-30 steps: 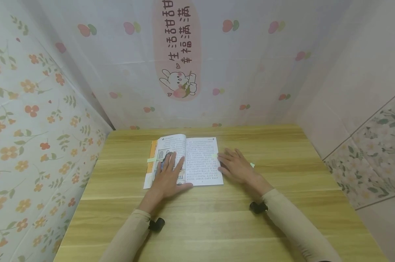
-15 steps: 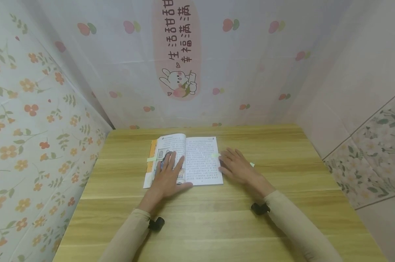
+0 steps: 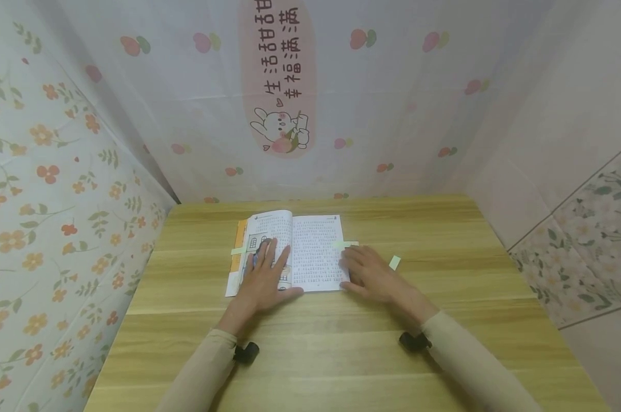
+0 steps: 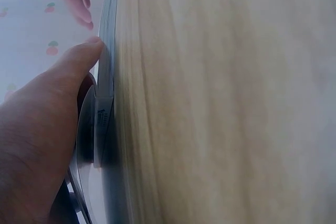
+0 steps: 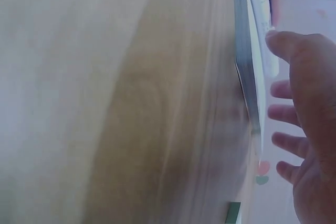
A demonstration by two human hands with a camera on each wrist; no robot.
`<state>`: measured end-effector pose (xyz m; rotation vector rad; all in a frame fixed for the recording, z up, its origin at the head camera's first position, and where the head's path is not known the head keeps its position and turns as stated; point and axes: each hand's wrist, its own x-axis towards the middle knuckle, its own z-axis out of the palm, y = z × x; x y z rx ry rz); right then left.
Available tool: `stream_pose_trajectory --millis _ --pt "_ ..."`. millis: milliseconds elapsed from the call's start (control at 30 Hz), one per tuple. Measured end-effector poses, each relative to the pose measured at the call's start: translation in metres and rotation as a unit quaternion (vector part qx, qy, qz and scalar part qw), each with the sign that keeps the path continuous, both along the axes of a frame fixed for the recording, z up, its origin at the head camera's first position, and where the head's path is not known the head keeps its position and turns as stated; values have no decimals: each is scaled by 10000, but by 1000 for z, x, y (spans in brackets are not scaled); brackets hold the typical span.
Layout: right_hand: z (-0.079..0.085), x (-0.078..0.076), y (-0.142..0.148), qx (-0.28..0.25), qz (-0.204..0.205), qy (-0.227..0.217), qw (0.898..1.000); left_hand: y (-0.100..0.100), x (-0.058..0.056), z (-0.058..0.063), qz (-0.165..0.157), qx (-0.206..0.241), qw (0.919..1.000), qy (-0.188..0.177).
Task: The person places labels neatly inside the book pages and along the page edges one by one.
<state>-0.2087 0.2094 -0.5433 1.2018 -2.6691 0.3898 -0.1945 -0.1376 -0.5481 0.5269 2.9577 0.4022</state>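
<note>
Starting from the left edge of the book [image 3: 315, 260], an orange strip [image 3: 241, 232] peeks out and a pale green left tab [image 3: 238, 251] juts past it. Next along, my left hand [image 3: 261, 282] lies across the left page, fingers fanned out, nothing in its grasp. The book sits right between my hands, spread flat on the surface [image 3: 310, 355], its long axis running side to side. Over at its right edge comes my right hand [image 3: 372, 276], fingers loosely bent, nothing in hold that I can see; whether they press the page, I can't tell. Here's the key relation, I'd judge: the right tab [image 3: 345, 244] on that edge lies just beyond my right fingertips, so the right is the nearer of my hands. Farther right, well apart from the book, there's a pale green slip [image 3: 395, 262].

Now the writing! Both pages carry rows of print, too small to read. Behind the book's left page, the curtain lettering [image 3: 292, 74] begins 生活甜甜 and 幸福满满, the top running out of view above a cartoon rabbit [image 3: 276, 123]. No brand I can make out.
</note>
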Motion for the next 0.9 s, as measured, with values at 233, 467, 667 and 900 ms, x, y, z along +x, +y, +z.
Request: stream_pose_trajectory --millis 233,467,667,900 --pt "-1 8 -4 223 88 -36 9997 -1 1 1 -5 -57 10000 9" --pt "-1 10 -4 394 25 43 9992 -1 0 0 16 -16 10000 32" --pt "-3 9 -4 326 97 84 9994 -1 0 0 13 16 10000 71" --pt "-4 8 -3 231 141 -4 9996 0 0 0 13 -23 10000 32"
